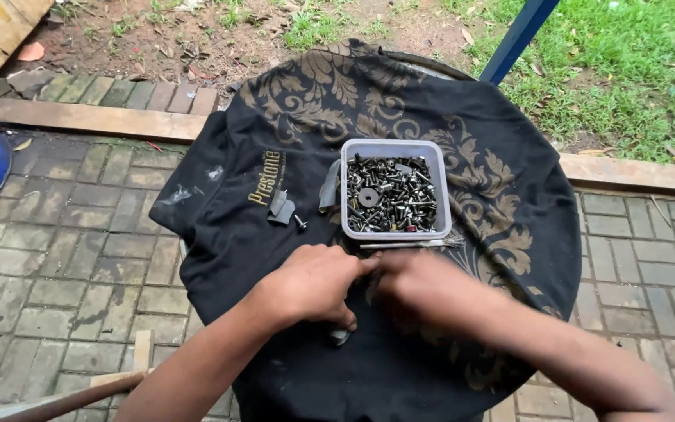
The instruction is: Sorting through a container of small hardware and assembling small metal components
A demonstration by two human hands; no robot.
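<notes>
Seen from the head camera I am watching, both hands meet over the near half of a round tabletop (509, 148) draped in a black cloth (220, 234) with gold leaf patterns. The left hand (314, 285) lies knuckles up, forearm angling in from the near left edge, its grip curled shut on a small grey metal part (341, 337) whose tip pokes out below the palm toward the near edge; too little of it shows to tell its long axis. The right hand (423, 289) comes in from the near right edge, forearm sloping down, fingers bunched against the left fingertips; I cannot tell how far its grip is closed or what it holds. Just beyond the hands, near the tabletop's centre, sits a clear plastic tub (394, 147) heaped with dark screws and washers (390, 195), a thin brush (408, 244) lying crosswise along its near wall. Left of the tub rest two grey metal clips (280, 208) and a lone bolt (300, 224).
</notes>
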